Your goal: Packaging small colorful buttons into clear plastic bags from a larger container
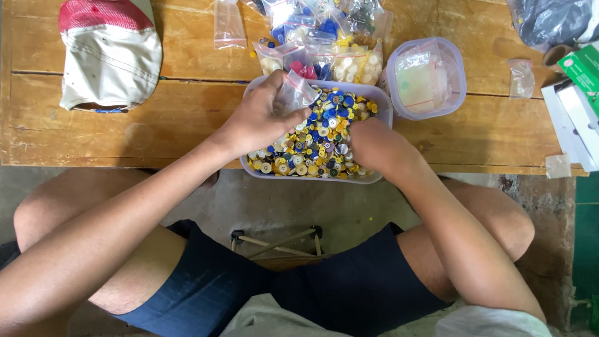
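Observation:
A clear plastic tub (382, 106) at the front edge of the wooden table (187, 118) is full of mixed buttons (324, 134), blue, yellow and white. My left hand (259, 115) is over the tub's left side and grips a small clear zip bag (298, 92) with a red seal strip. My right hand (374, 146) is pushed down into the buttons at the tub's right, its fingers buried among them. Whether those fingers hold any button is hidden.
Behind the tub lie several small bags of sorted buttons (324, 43). A round clear container (427, 78) with a bag inside stands at the right. A red and white cap (109, 53) lies far left. Boxes (577, 106) sit at the right edge.

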